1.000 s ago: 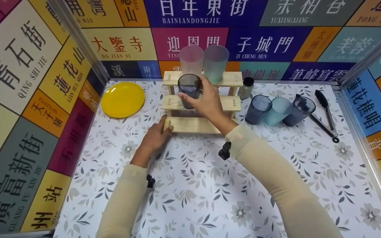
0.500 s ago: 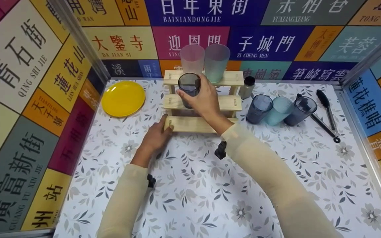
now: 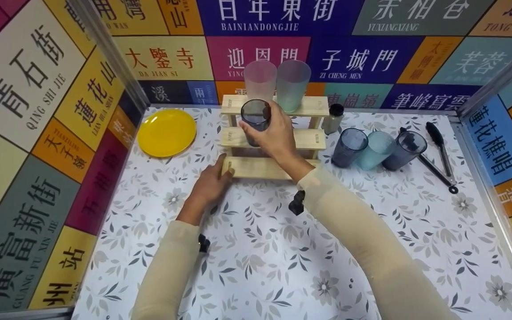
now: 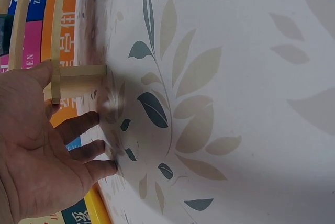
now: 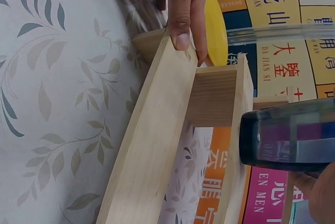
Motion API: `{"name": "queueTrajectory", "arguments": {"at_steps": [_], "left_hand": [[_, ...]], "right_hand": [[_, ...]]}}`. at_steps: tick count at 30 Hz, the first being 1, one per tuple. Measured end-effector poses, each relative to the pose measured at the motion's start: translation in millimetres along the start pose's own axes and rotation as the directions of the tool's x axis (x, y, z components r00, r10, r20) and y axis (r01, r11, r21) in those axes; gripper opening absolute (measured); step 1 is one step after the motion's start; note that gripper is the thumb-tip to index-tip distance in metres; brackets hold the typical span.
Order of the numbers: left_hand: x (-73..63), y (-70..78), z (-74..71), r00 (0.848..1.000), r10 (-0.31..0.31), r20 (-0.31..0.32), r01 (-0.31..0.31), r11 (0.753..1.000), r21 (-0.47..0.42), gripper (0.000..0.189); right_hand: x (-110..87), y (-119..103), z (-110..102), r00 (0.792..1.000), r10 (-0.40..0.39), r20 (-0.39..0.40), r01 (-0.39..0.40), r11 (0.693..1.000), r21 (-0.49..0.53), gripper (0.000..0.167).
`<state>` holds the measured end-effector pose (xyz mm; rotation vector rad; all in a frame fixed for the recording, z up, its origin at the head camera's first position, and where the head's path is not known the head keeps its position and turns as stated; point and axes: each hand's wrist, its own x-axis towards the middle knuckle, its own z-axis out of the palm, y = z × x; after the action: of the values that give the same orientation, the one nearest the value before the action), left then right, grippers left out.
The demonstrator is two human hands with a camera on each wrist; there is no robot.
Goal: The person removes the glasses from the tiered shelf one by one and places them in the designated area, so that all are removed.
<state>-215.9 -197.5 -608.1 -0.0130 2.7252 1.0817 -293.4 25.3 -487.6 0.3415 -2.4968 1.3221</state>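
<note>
Two cups (image 3: 260, 80) top the rack (image 3: 265, 168), the right hand (image 3: 278, 135) grips a dark cup (image 3: 256, 109), the left hand (image 3: 209, 184) pinches the rack, and three others (image 3: 374, 149) remain off.

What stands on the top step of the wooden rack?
A pinkish cup and a greenish cup stand there. The pinkish cup's base cannot be seen: the held dark cup and right hand cover it.

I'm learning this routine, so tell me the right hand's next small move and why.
Probably ease the right hand off the dark translucent tumbler, once it is surely seated: it looks upright, with its base at the rack's middle step, and the left hand grips the left end of the bottom step. Full contact under the base is hard to confirm.
</note>
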Motion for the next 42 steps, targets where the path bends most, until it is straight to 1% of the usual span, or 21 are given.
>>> {"name": "queueTrajectory", "arguments": {"at_steps": [5, 11, 16, 23, 32, 37, 42], "left_hand": [[-0.5, 0.2, -0.2, 1.000, 0.005, 0.004, -0.005, 1.000, -0.002, 0.074], [-0.9, 0.6, -0.1, 1.000, 0.007, 0.004, -0.007, 1.000, 0.000, 0.074], [-0.6, 1.2, 0.6, 1.000, 0.005, -0.005, -0.005, 1.000, -0.002, 0.073], [-0.8, -0.4, 0.9, 1.000, 0.022, -0.022, -0.022, 1.000, -0.006, 0.073], [-2.2, -0.4, 1.3, 1.000, 0.008, -0.014, -0.009, 1.000, -0.023, 0.073], [-1.3, -0.3, 1.9, 1.000, -0.009, 0.005, 0.009, 1.000, -0.009, 0.074], [0.1, 0.6, 1.9, 1.000, -0.020, 0.009, 0.020, 1.000, 0.000, 0.075]], "right_hand": [[-1.3, 3, -2, 0.999, -0.044, -0.029, 0.045, 0.999, 0.009, 0.084], [-1.3, 5, -6, 0.992, -0.112, -0.066, 0.115, 0.993, 0.038, 0.081], [-1.8, 7, -15, 0.988, -0.138, -0.068, 0.141, 0.989, 0.046, 0.081], [-2.6, 9, -35, 0.983, -0.181, -0.045, 0.183, 0.982, 0.052, 0.084], [-7.0, 15, -58, 0.984, -0.176, -0.019, 0.177, 0.980, 0.094, 0.080], [-11.1, 21, -69, 0.986, -0.167, -0.017, 0.168, 0.978, 0.121, 0.077], [-15.1, 29, -80, 0.985, -0.171, -0.012, 0.171, 0.974, 0.146, 0.078]]}}
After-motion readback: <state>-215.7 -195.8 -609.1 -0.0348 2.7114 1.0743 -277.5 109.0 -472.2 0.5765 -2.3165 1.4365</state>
